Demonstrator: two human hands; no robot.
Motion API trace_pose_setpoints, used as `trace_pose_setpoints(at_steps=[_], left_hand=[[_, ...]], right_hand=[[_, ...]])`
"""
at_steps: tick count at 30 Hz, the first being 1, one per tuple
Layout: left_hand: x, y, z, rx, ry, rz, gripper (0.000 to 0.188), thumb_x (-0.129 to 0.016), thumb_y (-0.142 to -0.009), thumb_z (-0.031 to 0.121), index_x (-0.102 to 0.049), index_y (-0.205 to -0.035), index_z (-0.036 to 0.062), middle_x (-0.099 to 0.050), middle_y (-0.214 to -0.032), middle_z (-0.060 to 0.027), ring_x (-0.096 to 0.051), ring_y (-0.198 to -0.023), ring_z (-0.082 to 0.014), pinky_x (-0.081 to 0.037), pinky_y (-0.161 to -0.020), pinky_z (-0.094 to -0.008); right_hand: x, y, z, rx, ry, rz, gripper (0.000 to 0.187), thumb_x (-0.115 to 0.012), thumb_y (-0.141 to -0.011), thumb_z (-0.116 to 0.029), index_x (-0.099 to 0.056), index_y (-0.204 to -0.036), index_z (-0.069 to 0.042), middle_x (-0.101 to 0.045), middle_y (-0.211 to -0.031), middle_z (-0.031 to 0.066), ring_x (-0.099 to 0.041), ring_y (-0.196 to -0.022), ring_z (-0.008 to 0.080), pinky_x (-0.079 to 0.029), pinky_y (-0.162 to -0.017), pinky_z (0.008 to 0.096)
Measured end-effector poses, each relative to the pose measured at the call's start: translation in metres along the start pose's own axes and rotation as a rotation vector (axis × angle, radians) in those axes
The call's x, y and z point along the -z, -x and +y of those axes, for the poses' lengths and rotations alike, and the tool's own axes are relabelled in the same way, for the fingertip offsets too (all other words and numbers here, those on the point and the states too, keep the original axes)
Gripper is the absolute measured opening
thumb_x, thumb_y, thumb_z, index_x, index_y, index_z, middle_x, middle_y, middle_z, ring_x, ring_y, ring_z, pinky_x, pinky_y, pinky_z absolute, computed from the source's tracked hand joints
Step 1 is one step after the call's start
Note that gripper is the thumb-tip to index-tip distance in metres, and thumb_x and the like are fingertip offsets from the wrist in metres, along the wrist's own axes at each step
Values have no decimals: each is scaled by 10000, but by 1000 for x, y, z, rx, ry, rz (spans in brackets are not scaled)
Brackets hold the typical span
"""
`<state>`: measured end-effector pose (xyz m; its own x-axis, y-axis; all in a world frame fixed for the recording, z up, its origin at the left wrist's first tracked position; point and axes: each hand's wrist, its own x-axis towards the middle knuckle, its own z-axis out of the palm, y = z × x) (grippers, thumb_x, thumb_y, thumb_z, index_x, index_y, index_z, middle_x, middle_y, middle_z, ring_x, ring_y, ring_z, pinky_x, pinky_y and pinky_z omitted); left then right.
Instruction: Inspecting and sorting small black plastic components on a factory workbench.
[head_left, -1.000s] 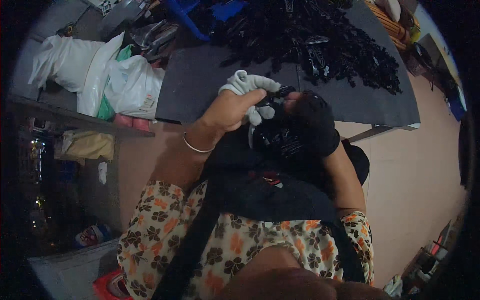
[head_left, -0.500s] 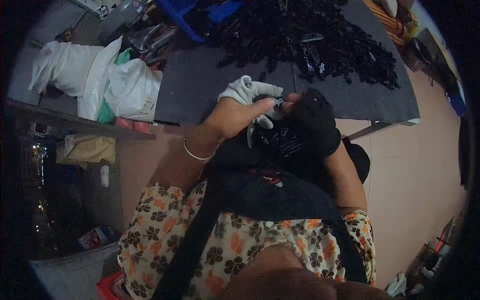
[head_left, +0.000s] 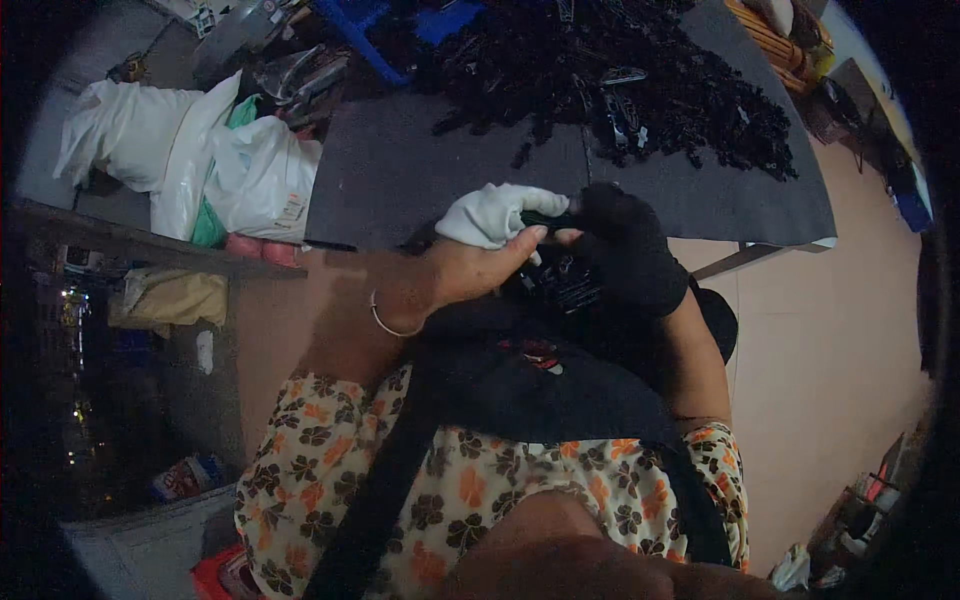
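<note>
My left hand (head_left: 490,228) wears a white glove that leaves the thumb bare. Its fingers are closed round one end of a small dark piece (head_left: 543,218), too dim to name. My right hand (head_left: 622,235), in a black glove with bare fingertips, meets it from the other side and closes on the same piece. The hands nearly touch, just in front of the table's near edge. Below them, in the lap of my black apron (head_left: 530,390), lie several small dark parts (head_left: 572,285) with shiny metal glints.
A large heap of small black parts (head_left: 600,80) covers the far side of the grey table (head_left: 380,170), beside a blue tray (head_left: 365,40). White plastic bags (head_left: 255,180) stand on the left. A bundle of orange-brown sticks (head_left: 775,45) lies at the far right.
My left fingers, stretched out before, have curled in round the dark piece. My right hand has turned slightly over it. The small pale glinting bit between the fingertips no longer shows.
</note>
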<state>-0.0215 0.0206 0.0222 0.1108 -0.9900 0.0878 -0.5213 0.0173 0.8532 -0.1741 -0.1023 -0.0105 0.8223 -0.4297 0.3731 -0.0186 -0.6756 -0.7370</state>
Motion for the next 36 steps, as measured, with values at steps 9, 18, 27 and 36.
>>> trace_pose_setpoints(at_steps=[9,18,27,36], left_hand=[[16,-10,-3,-76,-99,-37,369,-613,-816,182,-527,-1128,5,-590,-1036,-133,-560,-976,-189,-453,-821,-326],[41,-81,-48,90,-857,432,213,-558,-749,140,-606,-954,111,-613,-903,-134,-580,-841,-344,-471,-733,-426],[35,-62,-76,-476,-804,577,221,-577,-777,78,-595,-997,73,-621,-919,-102,-600,-809,-254,-484,-727,-333],[26,-27,-40,185,770,153,225,-470,-883,64,-551,-1088,19,-602,-923,-45,-562,-746,-80,-484,-559,-207]], right_hand=[[10,-1,1,-50,-127,-41,229,-693,-714,-179,-600,-843,-14,-571,-751,126,-576,-691,287,-444,-609,343],[19,-22,27,-32,612,259,176,-640,-738,-212,-637,-862,-88,-613,-822,136,-594,-768,305,-462,-645,369],[17,-22,26,-12,410,256,178,-659,-716,-135,-634,-881,-75,-628,-824,103,-612,-792,269,-482,-681,351],[-5,-12,6,76,9,288,189,-680,-698,-55,-607,-872,-43,-614,-819,117,-620,-726,246,-486,-650,326]])
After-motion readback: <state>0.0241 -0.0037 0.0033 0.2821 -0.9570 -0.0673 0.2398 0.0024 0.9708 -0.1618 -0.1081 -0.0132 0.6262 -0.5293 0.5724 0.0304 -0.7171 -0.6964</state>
